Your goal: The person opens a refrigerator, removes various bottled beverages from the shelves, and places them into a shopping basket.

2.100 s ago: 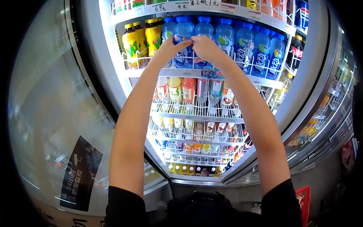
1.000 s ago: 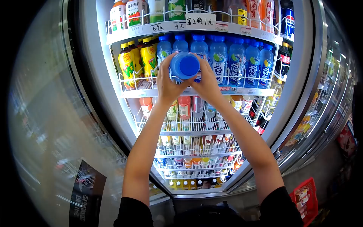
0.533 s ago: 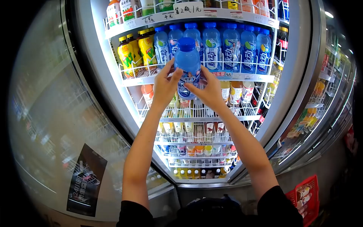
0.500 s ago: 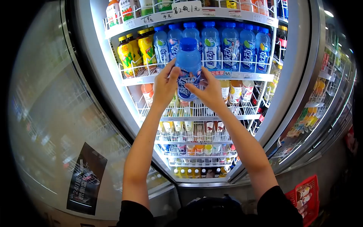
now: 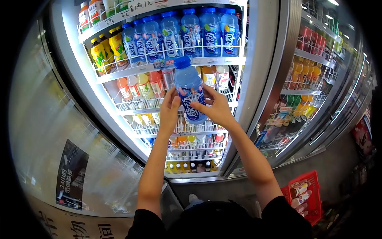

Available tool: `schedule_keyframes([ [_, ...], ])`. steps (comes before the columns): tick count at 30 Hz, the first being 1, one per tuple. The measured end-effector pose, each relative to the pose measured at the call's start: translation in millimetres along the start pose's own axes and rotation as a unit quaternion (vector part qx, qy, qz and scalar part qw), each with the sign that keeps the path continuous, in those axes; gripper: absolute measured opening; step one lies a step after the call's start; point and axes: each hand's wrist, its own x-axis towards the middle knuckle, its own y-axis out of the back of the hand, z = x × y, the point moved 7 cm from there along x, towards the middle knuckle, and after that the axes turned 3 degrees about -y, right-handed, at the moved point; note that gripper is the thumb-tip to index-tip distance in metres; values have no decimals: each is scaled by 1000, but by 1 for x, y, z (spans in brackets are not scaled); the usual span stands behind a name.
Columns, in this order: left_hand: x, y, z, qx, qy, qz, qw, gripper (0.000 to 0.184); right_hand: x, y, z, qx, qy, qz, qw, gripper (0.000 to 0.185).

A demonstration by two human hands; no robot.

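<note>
Fingers of left hand (image 5: pixel 169 109) and right hand (image 5: pixel 218 108) grip blue-capped drink bottle (image 5: pixel 188 84), centre frame. Probably fairly heavy, slightly squeezable, slick if wet; best held round label (image 5: pixel 194 107).

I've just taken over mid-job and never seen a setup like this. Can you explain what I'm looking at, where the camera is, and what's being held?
There is no machine here: these are a person's bare hands, seen from a camera worn on the head, looking forward and down.

The left hand and right hand hold a blue bottle between them, cap up and slightly tilted, in front of a lit drinks fridge.

Behind it, an upper shelf carries more blue-capped bottles, with yellow bottles at its left end. Shelves below hold other drinks, many too small to read. A red basket with bottles lying in it shows at lower right.
</note>
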Motion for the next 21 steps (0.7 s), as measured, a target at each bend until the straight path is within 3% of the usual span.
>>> schedule_keyframes([
  [3, -24, -40, -20, -7, 6, -63, 998, 69, -30, 29, 26, 92, -29, 21, 995, 80],
  [4, -31, -51, -27, 39, 24, -75, 996, 79, -42, 40, 25, 85, -30, 25, 996, 80],
  [8, -64, -118, -43, 50, 25, -120, 991, 86, -94, 99, 29, 51, -41, 41, 997, 76],
  [13, -95, -209, -35, 59, 26, -186, 981, 80, -164, 160, 36, 126, -52, 110, 985, 71],
  [18, -152, -286, -51, 11, -3, -236, 972, 82, -247, 211, 38, 84, -111, 194, 971, 71],
  [21, -192, -318, -84, -20, 38, -254, 966, 83, -302, 239, 51, 26, -137, 275, 951, 73],
])
